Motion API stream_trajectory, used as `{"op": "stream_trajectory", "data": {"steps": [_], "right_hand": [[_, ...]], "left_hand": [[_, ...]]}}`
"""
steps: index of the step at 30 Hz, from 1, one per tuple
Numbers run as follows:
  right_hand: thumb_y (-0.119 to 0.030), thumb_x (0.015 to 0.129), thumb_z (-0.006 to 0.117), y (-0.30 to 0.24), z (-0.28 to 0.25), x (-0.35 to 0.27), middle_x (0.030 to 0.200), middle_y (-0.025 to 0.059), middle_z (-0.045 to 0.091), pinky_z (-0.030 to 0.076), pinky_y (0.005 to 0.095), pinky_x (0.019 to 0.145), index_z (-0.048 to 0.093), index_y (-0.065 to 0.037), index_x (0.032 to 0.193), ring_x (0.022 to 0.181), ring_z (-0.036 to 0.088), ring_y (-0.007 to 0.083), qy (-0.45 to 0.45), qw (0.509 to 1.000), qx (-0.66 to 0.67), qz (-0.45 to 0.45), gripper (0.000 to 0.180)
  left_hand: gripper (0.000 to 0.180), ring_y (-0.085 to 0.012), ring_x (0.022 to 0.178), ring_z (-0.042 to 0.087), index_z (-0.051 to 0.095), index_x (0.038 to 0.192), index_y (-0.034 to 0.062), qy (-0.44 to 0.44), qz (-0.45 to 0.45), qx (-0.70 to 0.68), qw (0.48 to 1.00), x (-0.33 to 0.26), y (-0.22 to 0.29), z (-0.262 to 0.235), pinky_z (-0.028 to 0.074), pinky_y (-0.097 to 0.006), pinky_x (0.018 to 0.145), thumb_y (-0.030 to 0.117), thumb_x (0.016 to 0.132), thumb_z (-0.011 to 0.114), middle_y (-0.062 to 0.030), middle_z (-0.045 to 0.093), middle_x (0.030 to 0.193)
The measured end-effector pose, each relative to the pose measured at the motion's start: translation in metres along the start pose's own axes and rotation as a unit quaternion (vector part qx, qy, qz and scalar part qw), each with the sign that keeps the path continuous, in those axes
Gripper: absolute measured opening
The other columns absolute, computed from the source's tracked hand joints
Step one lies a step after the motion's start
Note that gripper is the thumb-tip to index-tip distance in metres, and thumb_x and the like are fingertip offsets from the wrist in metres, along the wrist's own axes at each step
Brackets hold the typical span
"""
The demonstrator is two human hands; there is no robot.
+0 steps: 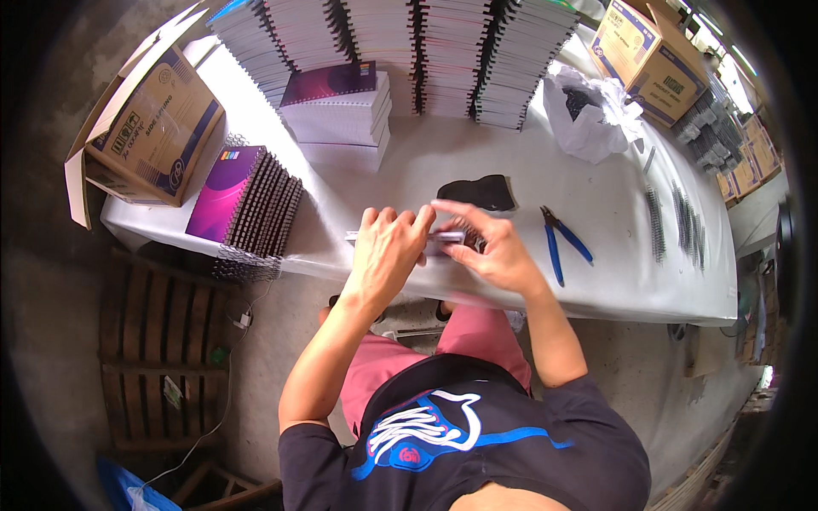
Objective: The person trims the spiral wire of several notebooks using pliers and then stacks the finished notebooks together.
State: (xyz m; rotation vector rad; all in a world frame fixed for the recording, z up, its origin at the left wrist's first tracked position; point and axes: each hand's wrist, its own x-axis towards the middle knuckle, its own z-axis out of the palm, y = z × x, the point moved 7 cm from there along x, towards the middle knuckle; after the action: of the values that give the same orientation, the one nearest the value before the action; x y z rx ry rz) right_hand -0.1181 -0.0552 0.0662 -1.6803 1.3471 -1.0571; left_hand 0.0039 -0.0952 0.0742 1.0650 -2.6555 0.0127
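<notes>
Over the table's near edge, my two hands hold a notebook [452, 238], seen edge-on as a thin white-edged block. Closed over its left part, my left hand [383, 254] has its knuckles up and hides most of it. My right hand [501, 255] grips the right end between thumb and fingers. Dark wire binding loops [475, 242] show within the right hand's grasp; whether they are fixed to the pages I cannot tell. A black pad [477, 193] lies just beyond my hands. Blue-handled cutting pliers [559, 243] rest to its right.
Tall stacks of wire-bound notebooks [381, 43] line the back, with loose page blocks [345, 140] before them. Purple-covered notebooks [230, 192] lie left beside an open carton [158, 128]. At right are a white plastic bag [588, 115], wire strips [688, 226] and another carton [652, 64].
</notes>
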Motion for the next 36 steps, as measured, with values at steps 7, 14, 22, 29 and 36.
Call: {"op": "stream_trajectory", "data": {"steps": [7,14,22,29,36], "right_hand": [[0.000,0.082,0.062,-0.009,0.011,-0.004,0.103,0.0124,0.062,0.048,0.0308,0.080,0.050,-0.009,0.131,0.087,0.061,0.0246,0.085,0.996,-0.014,-0.035,0.051],[-0.005,0.088,0.056,-0.018,0.017,-0.013,0.116,0.0172,0.054,0.047,0.0377,0.085,0.048,-0.009,0.132,0.100,0.057,0.0332,0.007,0.992,-0.100,-0.075,0.045],[-0.011,0.086,0.063,-0.013,-0.032,-0.030,0.081,0.0078,0.063,0.046,0.0295,0.063,0.067,-0.008,0.111,0.078,0.057,0.0179,0.059,0.988,-0.127,0.059,0.025],[-0.006,0.078,0.070,-0.015,-0.026,-0.019,0.090,0.0068,0.065,0.047,0.0296,0.068,0.071,-0.012,0.103,0.080,0.058,0.0201,0.102,0.976,-0.168,-0.095,0.026],[-0.006,0.086,0.062,0.005,-0.026,-0.014,0.087,0.0073,0.063,0.046,0.0284,0.068,0.068,-0.007,0.102,0.076,0.057,0.0163,0.037,0.998,-0.002,0.052,0.017]], "left_hand": [[0.045,-0.0249,0.103,0.050,0.058,0.103,0.0140,0.136,-0.072,-0.084,0.984,-0.022,-0.029,-0.016,0.033,-0.049,0.091,0.027,0.065,0.077,-0.0032,0.055,0.096],[0.064,-0.0329,0.126,0.030,0.053,0.105,0.0141,0.251,-0.107,-0.018,0.962,-0.055,0.009,0.014,0.009,-0.064,0.105,0.049,0.059,0.079,-0.0040,0.047,0.114],[0.058,-0.0325,0.116,0.037,0.049,0.087,0.0127,0.402,-0.156,-0.082,0.899,-0.046,0.013,0.027,0.017,-0.067,0.096,0.053,0.056,0.076,-0.0054,0.046,0.106],[0.056,-0.0303,0.109,0.040,0.053,0.093,0.0180,0.383,-0.147,-0.080,0.909,-0.042,0.011,0.026,0.023,-0.062,0.092,0.052,0.056,0.076,-0.0056,0.047,0.106],[0.045,-0.0305,0.107,0.039,0.057,0.078,0.0161,0.389,-0.119,-0.077,0.910,-0.044,0.015,0.014,0.030,-0.046,0.087,0.045,0.054,0.081,-0.0012,0.052,0.087]]}}
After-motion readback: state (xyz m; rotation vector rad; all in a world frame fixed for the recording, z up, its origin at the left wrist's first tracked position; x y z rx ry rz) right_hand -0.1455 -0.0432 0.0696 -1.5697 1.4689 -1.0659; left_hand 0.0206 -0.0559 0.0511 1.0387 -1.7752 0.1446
